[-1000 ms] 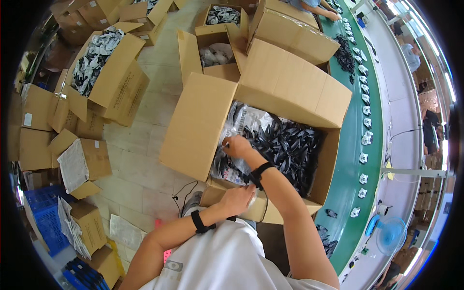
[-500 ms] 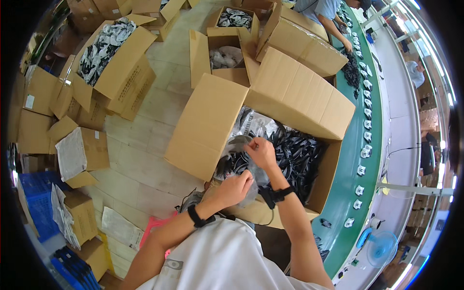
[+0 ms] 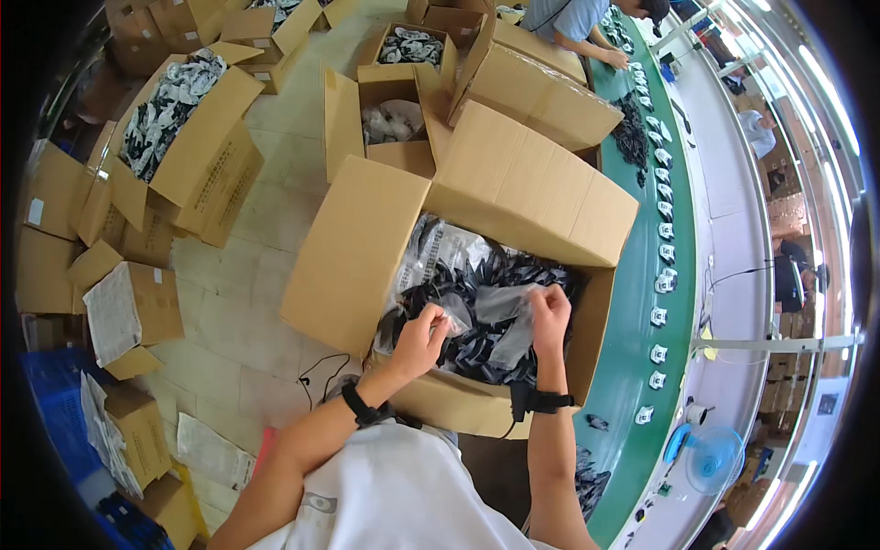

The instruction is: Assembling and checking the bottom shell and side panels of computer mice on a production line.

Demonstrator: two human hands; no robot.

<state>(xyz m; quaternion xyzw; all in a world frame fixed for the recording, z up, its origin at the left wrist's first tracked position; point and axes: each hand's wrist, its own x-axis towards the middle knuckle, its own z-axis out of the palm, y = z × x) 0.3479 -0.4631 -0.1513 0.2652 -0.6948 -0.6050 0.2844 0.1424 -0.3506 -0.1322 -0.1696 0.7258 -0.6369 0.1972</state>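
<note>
From where I stand, the open carton (image 3: pixel 449 404) contains a heap of black curved parts (image 3: pixel 545 272), likely light and fairly stiff singly. Right hand (image 3: pixel 550 316): fingers pinching a translucent bag (image 3: pixel 507 344), which hangs over the heap. Left hand (image 3: pixel 419 341): fingers closed on a smaller piece of clear film (image 3: pixel 456 314); whether the two join, I cannot tell. Both should prove near weightless, limp, slippery and easily torn; best gripped at a doubled edge, thumb against forefinger.
</note>
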